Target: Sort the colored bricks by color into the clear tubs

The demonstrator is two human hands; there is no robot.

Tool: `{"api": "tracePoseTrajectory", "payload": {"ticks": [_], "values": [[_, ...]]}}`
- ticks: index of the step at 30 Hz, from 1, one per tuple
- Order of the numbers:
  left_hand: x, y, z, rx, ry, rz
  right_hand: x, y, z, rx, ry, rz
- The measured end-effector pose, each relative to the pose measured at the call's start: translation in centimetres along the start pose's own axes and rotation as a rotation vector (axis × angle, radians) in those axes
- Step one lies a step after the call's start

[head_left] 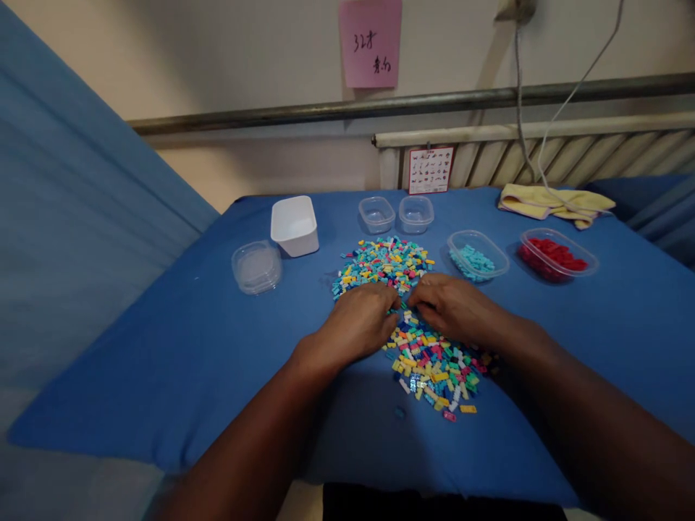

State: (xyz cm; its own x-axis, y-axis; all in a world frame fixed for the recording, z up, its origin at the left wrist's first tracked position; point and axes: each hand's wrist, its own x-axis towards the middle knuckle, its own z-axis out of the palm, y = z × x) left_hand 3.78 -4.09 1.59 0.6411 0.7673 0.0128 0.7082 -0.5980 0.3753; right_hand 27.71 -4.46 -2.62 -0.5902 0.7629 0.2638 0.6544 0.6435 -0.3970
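Small coloured toy bricks lie in two heaps on the blue cloth: a far heap [383,260] and a near heap [434,362]. Between them, my left hand [365,317] rests at the left side with its fingers curled down among the bricks. My right hand [455,307] faces it from the right, fingertips pinched together a short gap away. What either hand grips, if anything, is too small or hidden to make out. Beyond my right hand stands a clear tub [478,256] of turquoise bricks, and farther right a clear tub [557,255] of red pieces.
A white bin [295,226] and clear lids [257,268] sit at the left. Two small clear tubs [376,215] stand at the back, near a picture card [431,171]. A yellow cloth [554,202] lies back right under a hanging cord [543,155].
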Motion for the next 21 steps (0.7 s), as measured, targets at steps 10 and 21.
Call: {"api": "tracePoseTrajectory", "payload": {"ticks": [10,21], "values": [[0.2,-0.6,0.0,-0.101,0.135,-0.004,0.0,0.8,-0.4,-0.041,0.022,0.123],[0.6,-1.3,0.2,-0.237,0.209,0.001,1.1,1.0,0.1,-0.242,0.01,0.217]]}}
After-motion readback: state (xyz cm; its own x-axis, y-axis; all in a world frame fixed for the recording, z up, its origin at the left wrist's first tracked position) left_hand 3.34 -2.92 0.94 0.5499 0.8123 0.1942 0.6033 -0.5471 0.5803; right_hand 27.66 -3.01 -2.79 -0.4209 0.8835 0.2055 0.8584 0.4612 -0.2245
